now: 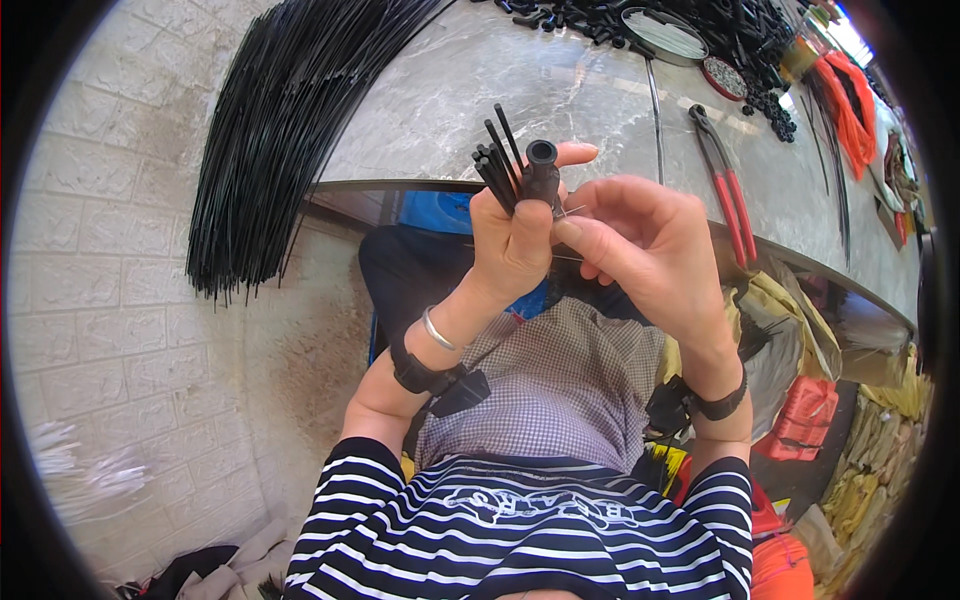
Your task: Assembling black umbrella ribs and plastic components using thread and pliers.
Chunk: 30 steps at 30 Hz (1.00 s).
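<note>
My left hand (512, 245) is raised over my lap and closed around a short black tubular fitting (541, 172), its round hollow end facing up. Several thin black rods (496, 165) stick up out of the same grip, fanned to the left of the fitting. Close against it, my right hand (650, 235) pinches with thumb and forefinger at the fitting's lower right side. Thin, shiny wire-like pieces (570, 211) show between the two hands. Their exact kind is too small to make out.
A large bundle of long black rods (270, 140) hangs over the grey table's (450, 90) left edge. Red-handled cutters (728, 190) lie to the right. Farther back are a round dish (665, 35), a small red-rimmed dish (724, 78) and heaped black fittings (740, 30).
</note>
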Tool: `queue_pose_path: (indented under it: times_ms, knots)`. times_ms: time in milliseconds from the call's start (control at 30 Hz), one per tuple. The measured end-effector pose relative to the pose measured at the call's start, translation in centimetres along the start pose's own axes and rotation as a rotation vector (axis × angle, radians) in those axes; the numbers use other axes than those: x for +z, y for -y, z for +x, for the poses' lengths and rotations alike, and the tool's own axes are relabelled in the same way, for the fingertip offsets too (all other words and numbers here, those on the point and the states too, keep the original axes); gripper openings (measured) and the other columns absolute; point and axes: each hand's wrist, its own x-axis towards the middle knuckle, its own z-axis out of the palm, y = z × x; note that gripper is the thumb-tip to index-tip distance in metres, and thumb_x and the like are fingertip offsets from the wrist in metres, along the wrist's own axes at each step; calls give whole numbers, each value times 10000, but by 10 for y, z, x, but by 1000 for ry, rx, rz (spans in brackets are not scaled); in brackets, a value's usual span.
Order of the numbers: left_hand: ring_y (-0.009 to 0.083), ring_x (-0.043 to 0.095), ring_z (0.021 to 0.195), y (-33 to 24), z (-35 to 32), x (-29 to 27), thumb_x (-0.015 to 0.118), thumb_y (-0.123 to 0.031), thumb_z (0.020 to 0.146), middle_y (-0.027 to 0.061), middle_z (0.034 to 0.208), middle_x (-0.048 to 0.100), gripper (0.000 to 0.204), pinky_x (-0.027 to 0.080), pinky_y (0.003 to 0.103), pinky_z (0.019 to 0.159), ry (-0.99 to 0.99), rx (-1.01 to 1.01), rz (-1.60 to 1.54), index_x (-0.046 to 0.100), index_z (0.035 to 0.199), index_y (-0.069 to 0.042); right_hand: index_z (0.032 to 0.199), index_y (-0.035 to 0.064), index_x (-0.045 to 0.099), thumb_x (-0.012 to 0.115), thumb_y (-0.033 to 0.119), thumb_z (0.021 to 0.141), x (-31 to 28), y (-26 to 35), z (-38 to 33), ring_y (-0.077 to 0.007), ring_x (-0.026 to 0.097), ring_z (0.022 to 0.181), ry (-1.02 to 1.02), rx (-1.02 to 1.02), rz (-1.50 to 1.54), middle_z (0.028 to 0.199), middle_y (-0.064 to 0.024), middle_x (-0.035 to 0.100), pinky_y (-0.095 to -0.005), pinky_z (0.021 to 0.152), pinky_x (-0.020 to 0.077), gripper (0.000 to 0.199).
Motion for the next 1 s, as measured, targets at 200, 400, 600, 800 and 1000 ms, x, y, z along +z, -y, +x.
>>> queue_pose_path:
  times_ms: [200, 400, 600, 800, 1000]
  knots:
    - [4, 416, 574, 0, -4, -4, 503, -572, 895, -85, 638, 464, 644, 326, 178, 512, 43, -26, -12, 595, 1153, 11, 946, -84, 645, 649, 27, 816, 4, 5, 1, -75, 613, 619, 4, 55, 69, 761, -93, 674, -193, 548, 499, 171]
    - [-5, 418, 525, 1, -5, 0, 456, -680, 827, -72, 608, 497, 808, 298, 162, 465, 0, -72, 8, 567, 1156, 49, 939, -74, 644, 615, 7, 830, 10, 2, 1, -110, 650, 648, -24, -12, 7, 785, -105, 688, -225, 584, 525, 138]
    - [-4, 360, 454, -5, 0, 1, 417, -765, 774, -62, 580, 518, 937, 252, 171, 410, -7, -233, -106, 544, 1166, 76, 915, -3, 643, 653, 1, 680, 20, -15, 7, -231, 651, 662, -261, -766, -635, 828, -120, 652, -289, 549, 520, 235]
    - [11, 318, 429, -5, 7, 4, 401, -667, 864, -75, 517, 399, 819, 241, 187, 402, -13, -270, -271, 531, 1164, 84, 903, 3, 617, 670, 69, 613, 9, -31, 23, -224, 630, 691, -293, -1058, -821, 919, -104, 624, -294, 557, 507, 303]
    - [53, 336, 438, 6, 8, -18, 394, -671, 848, -37, 525, 368, 696, 283, 207, 416, 67, -245, -210, 525, 1003, -6, 1240, 11, 484, 688, 277, 804, -53, -39, 8, -316, 582, 992, -454, -314, -1171, 1107, -149, 590, -397, 815, 492, 550]
